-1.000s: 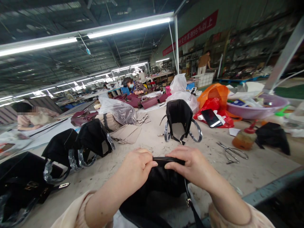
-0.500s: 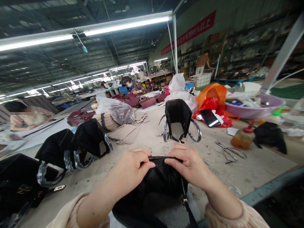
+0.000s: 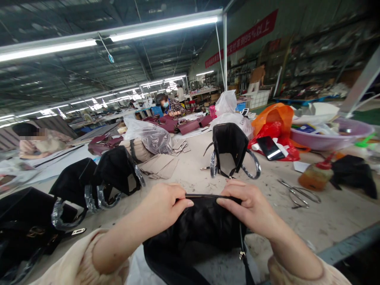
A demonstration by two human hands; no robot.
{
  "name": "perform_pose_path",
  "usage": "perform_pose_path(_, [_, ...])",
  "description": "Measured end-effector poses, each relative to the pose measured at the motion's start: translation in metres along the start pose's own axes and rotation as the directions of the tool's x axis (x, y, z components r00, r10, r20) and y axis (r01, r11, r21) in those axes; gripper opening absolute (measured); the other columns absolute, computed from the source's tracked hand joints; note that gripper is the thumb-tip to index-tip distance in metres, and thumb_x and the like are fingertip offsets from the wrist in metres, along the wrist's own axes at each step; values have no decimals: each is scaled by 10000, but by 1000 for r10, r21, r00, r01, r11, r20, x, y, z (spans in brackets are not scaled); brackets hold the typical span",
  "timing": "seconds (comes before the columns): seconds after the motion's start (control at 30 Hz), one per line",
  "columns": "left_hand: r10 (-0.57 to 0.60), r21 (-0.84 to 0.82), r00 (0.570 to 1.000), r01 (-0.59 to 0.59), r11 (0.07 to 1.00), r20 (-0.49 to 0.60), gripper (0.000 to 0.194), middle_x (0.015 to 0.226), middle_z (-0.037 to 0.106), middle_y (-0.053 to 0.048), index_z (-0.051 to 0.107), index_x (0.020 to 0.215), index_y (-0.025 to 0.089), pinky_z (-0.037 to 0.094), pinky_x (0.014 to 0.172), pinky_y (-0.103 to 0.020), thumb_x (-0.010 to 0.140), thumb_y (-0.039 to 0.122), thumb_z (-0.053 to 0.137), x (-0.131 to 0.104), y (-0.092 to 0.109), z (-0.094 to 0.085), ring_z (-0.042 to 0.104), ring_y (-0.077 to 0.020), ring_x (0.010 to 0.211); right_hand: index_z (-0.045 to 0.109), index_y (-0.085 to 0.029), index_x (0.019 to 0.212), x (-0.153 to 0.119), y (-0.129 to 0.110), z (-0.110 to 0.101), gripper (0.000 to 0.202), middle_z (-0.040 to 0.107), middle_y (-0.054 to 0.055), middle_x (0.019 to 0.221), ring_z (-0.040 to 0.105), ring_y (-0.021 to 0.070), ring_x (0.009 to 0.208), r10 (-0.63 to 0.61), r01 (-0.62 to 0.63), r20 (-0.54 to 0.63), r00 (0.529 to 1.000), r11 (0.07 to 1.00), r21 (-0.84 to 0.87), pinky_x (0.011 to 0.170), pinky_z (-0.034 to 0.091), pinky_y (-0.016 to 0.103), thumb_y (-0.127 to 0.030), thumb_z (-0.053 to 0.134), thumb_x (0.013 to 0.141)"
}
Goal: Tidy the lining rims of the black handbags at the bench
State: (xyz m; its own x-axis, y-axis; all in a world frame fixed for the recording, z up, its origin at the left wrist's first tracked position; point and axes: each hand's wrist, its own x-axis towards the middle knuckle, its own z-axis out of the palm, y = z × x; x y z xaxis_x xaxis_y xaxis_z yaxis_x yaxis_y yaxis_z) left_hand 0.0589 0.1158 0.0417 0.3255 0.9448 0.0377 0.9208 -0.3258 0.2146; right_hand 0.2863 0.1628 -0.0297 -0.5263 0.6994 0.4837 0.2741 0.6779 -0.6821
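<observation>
A black handbag [image 3: 204,229] lies in front of me with its mouth toward me, its dark lining showing. My left hand [image 3: 166,206] pinches the bag's far top edge between thumb and fingers. On the same edge, further right, my right hand [image 3: 247,202] is closed with the thumb on the near side. Between the two hands the rim runs nearly straight. A strap with a metal fitting hangs at the bag's right side. Just beyond my hands another black handbag [image 3: 230,144] stands with its film-wrapped handles spread.
Several black handbags [image 3: 114,170] stand along the left. Flat grey-brown board pieces [image 3: 160,166] lie behind. To the right are scissors [image 3: 297,194], a bottle of amber liquid [image 3: 314,178], a phone [image 3: 270,148] and a purple basin [image 3: 329,138]. A co-worker [image 3: 44,138] sits at far left.
My right hand has shifted right along the bag's edge, widening the gap between my hands. The left hand keeps its pinch. The whole view has swung slightly left.
</observation>
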Motion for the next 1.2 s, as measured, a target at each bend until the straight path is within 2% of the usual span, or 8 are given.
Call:
perform_pose_path(0.4, [-22, 65, 997, 27, 997, -67, 280, 676, 628, -13, 631, 649, 161, 387, 602, -230, 860, 311, 524, 4, 1, 7, 574, -125, 640, 583, -188, 672, 1, 1, -2, 243, 543, 18, 662, 522, 159, 684, 18, -18, 27, 999, 1000, 8, 629, 399, 288, -296, 537, 885])
perform_pose_path(0.8, [-48, 103, 996, 56, 993, -75, 291, 671, 625, -14, 604, 637, 157, 365, 600, -254, 862, 317, 514, 6, 3, 9, 573, -139, 636, 575, -189, 662, 1, 1, -1, 259, 540, 18, 644, 523, 162, 673, 11, -10, 23, 1000, 1000, -25, 622, 402, 290, -309, 526, 886])
perform_pose_path(1.0, [-60, 130, 996, 68, 989, -68, 303, 666, 632, -20, 605, 630, 159, 346, 589, -261, 863, 326, 507, 6, 2, 11, 573, -147, 635, 568, -194, 674, 0, -6, -4, 249, 555, 8, 677, 538, 151, 690, 60, -56, 26, 998, 990, -129, 616, 405, 274, -308, 518, 889])
perform_pose_path(1.07, [-66, 130, 996, 74, 989, -67, 298, 677, 641, -23, 616, 647, 160, 344, 592, -263, 864, 331, 504, 5, 2, 11, 578, -150, 642, 610, -204, 741, -1, -9, -5, 195, 595, 12, 734, 561, 157, 736, 71, -62, 39, 997, 980, -188, 647, 420, 277, -316, 534, 882])
perform_pose_path(1.13, [-70, 134, 995, 80, 988, -75, 289, 682, 646, -24, 623, 658, 160, 340, 592, -263, 861, 329, 507, 4, 3, 11, 579, -151, 643, 652, -226, 908, -2, -13, -5, 148, 648, 15, 838, 586, 173, 821, 54, -43, 36, 998, 965, -258, 748, 437, 304, -345, 582, 855])
perform_pose_path(1.2, [-72, 143, 994, 83, 986, -83, 282, 671, 642, -23, 625, 655, 160, 329, 583, -262, 857, 320, 513, 4, 5, 11, 571, -147, 631, 636, -241, 1067, -1, -16, -1, 271, 678, 18, 934, 600, 190, 889, 17, -16, -1, 1000, 937, -348, 897, 400, 361, -371, 625, 828])
